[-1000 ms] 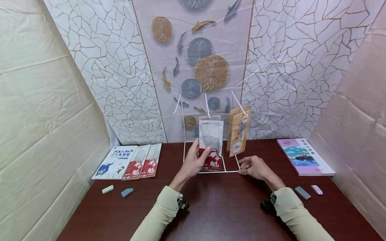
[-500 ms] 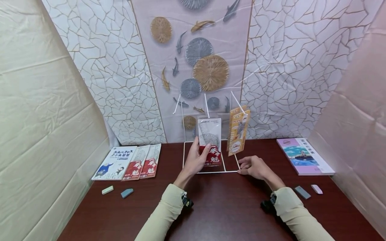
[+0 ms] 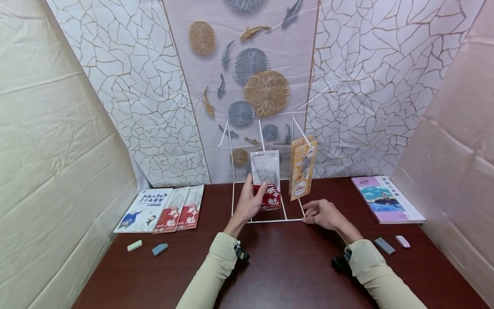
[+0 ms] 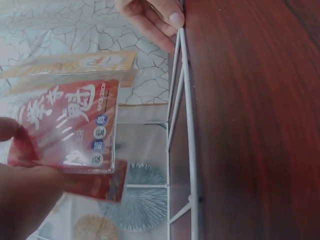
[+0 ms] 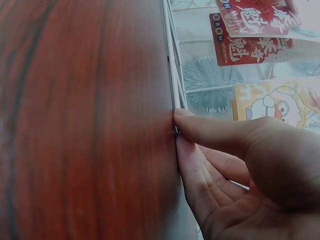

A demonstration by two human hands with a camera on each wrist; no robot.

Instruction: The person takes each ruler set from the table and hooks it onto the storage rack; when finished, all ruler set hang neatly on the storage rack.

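Note:
My left hand [image 3: 248, 205] grips a red-and-white ruler-set packet [image 3: 266, 165], thumb in front, with a protractor showing through it. The packet stands upright at the end of the middle hook of a white wire display rack [image 3: 269, 221]. A second red packet [image 4: 97, 187] shows behind it in the left wrist view. At the rack's front right corner, my right hand [image 3: 323, 214] pinches the base wire between thumb and fingers, as the right wrist view [image 5: 220, 160] confirms. Orange packets [image 3: 302, 169] hang from the right hook, and the left hook [image 3: 223, 135] bears nothing.
On the left lie a white picture book [image 3: 144, 210] and two more red packets [image 3: 189, 208]. A purple-edged book [image 3: 386, 199] lies at the right. Small erasers [image 3: 160, 249] sit on both sides of the dark red table [image 3: 285, 266]. A patterned cloth [image 3: 347, 86] hangs behind the rack.
My left hand has raised the packet slightly and moved it back toward the middle hook's tip. The right hand keeps its hold on the rack's corner. The head view has shifted a little.

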